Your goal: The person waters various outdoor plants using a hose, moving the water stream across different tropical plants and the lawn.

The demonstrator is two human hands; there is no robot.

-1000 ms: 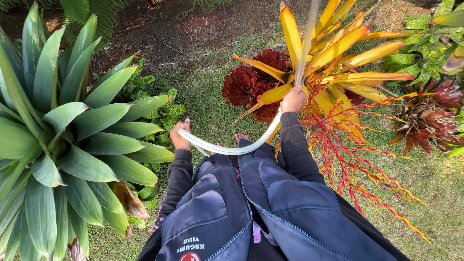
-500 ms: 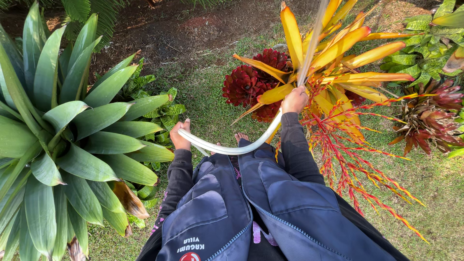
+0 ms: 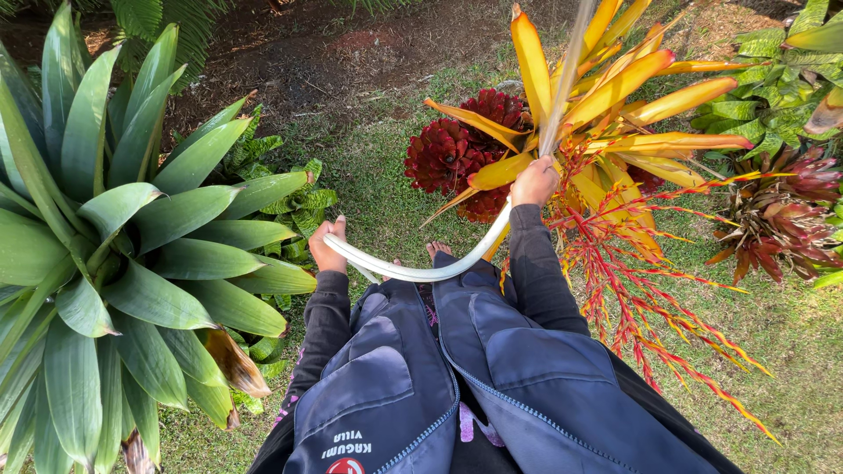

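Nearest the camera hangs an open dark blue jacket (image 3: 492,386) with a zip down each front edge, and two dark sleeves reach forward out of it. Between the sleeves, low on the grass (image 3: 369,193), the toes of two bare feet (image 3: 439,252) peek out.

One pale hose (image 3: 421,270) runs between the two hands in a sagging curve. The left hand (image 3: 328,248) is closed around its near end, thumb side up, just in front of the left sleeve. From there the hose dips across the person's front and rises to the right hand (image 3: 534,182), which is wrapped tightly round it farther out and higher. Beyond the right hand a straight, blurred stream (image 3: 566,70) shoots up and away, towards the top edge of the view.

That stream passes over one big bromeliad with yellow-orange leaves (image 3: 632,96), which stands right behind the right hand; its red, branching flower spikes (image 3: 650,298) spill down beside the right sleeve. Touching its left side is one dark red bromeliad (image 3: 457,149). On the left, one large green rosette plant (image 3: 97,254) with broad, glossy leaves fills that side, close to the left hand. At the far right sits one smaller reddish-brown bromeliad (image 3: 773,219), with green patterned foliage (image 3: 773,88) above it. Farthest off lies bare dark soil (image 3: 334,53).
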